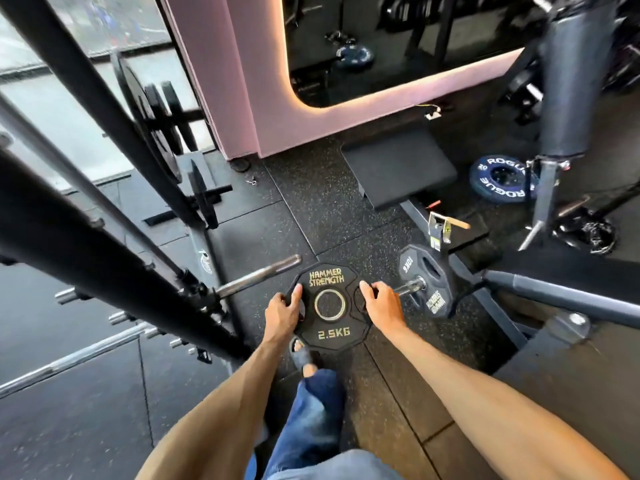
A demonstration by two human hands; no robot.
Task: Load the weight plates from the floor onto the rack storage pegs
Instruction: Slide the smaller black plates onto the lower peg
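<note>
Black rubber flooring (329,209), flecked with pale specks, is stretching out beneath us beside the dark steel rack (104,188). We are holding the 2.5 kg plate (329,303) face-up in front of us, seemingly lifted clear of the floor and hanging over our sandalled foot (300,355). Our left hand (284,313) is gripping its left edge with the thumb curled into a cutout, and our right hand (379,303) is hooking its fingers through the opposite cutout.

The plate is showing many flat sides, matte black rubber, gold lettering and a steel ring around its centre hole.

We are judging the job partly done. Several thin black discs (152,112) are already hanging on an upper peg, while a smooth chrome peg (259,271) just beside our plate is standing bare. A blue bumper plate (502,180) is lying on the floor, well apart from the rack. A 10 kg plate (426,282) is sitting upright on a bar end, and we cannot tell whether it belongs to the load.
</note>
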